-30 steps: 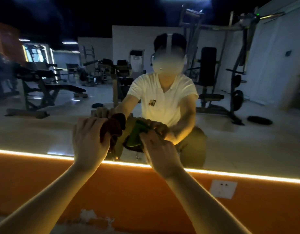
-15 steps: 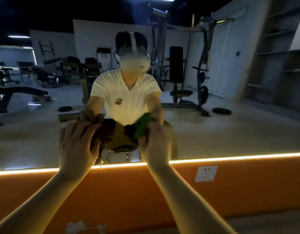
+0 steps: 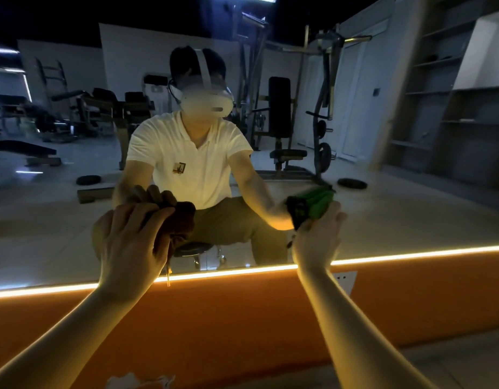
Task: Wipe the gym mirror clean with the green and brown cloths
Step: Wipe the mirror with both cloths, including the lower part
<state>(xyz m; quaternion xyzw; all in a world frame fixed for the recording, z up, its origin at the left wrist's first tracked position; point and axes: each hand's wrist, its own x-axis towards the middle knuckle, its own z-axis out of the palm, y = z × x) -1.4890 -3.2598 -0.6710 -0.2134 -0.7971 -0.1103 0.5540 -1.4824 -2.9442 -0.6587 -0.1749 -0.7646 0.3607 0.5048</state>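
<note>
**Well apart, both cloths low on the mirror**

The brown cloth [image 3: 183,220] is bunched against the mirror [image 3: 383,220], with the left hand [image 3: 130,242] curled over it. Further right, the right hand [image 3: 315,242] grips the green cloth [image 3: 318,204]. A light strip [image 3: 411,255] glows below.

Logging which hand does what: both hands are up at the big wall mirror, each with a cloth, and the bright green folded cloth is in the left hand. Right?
Not quite: the bright green folded cloth is in the right hand; the left hand grips the dark brown cloth. The head view shows it; the rest holds.
</note>
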